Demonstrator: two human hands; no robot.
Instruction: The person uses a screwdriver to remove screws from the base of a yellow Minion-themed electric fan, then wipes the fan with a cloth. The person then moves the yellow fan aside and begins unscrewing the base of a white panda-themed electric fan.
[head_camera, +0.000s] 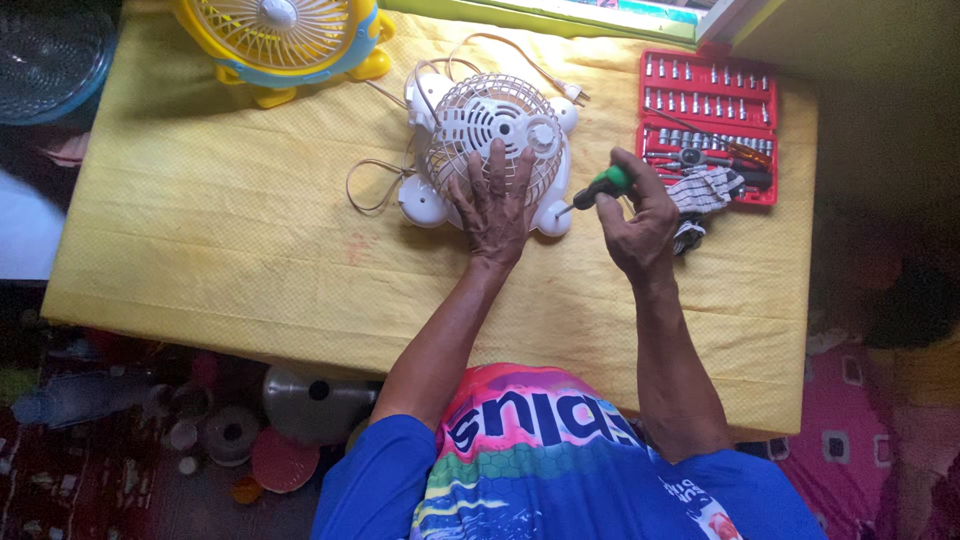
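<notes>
Your left hand (497, 203) lies flat, fingers spread, on the grille of the white fan (492, 150), pressing it down on the yellow cloth (220, 220); nothing is clasped in it. Your right hand (637, 220) is closed around the green handle of a screwdriver (596, 187), whose shaft slants from that grip toward the fan's lower edge, the tip just beside your left hand's little finger. The fan's cord (375, 185) loops off on the far side of your left hand. Just beyond your right hand's knuckles lies a striped rag (703, 192), overlapping the near edge of a red socket set (708, 120). Well past your left hand, at the far corner of the cloth, stands a yellow fan (285, 40).
</notes>
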